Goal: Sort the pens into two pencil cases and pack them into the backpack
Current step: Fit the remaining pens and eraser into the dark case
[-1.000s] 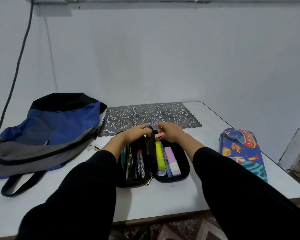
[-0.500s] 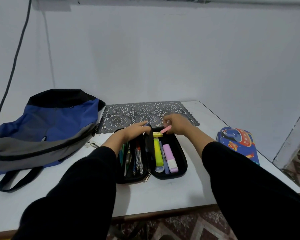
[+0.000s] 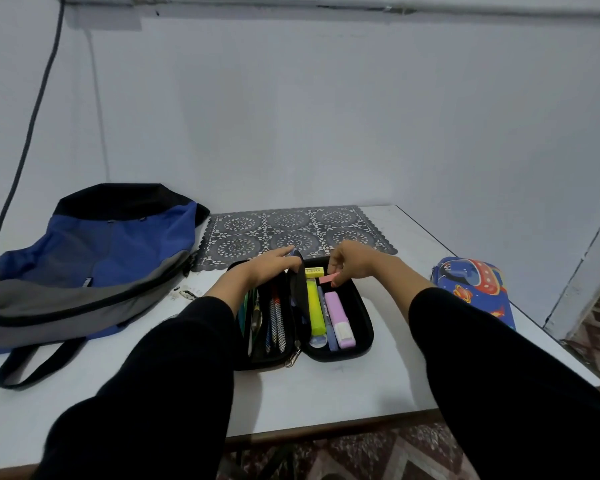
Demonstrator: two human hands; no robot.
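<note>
Black pencil case (image 3: 362,327) open flat, pens (image 3: 275,320) left, yellow and lilac highlighters (image 3: 316,313) right, left hand (image 3: 271,266) gripping centre flap (image 3: 298,285), right hand (image 3: 354,259) pinching pink block (image 3: 326,279).

We count two pencil cases on the one table (image 3: 326,386): one black case (image 3: 361,327) near the middle and one blue case (image 3: 475,292) at the right. There is one backpack (image 3: 84,268) at the left and one lace mat (image 3: 291,226) at the far side. In the right half of the black case we count two highlighters, one yellow highlighter (image 3: 316,310) and one purple highlighter (image 3: 338,315), one blue pen (image 3: 327,320) between them, and two erasers, one yellow eraser (image 3: 314,271) and one pink eraser (image 3: 327,279). In the left half we make out at least four pens (image 3: 274,317), two of them chequered; the exact number we cannot tell
</note>
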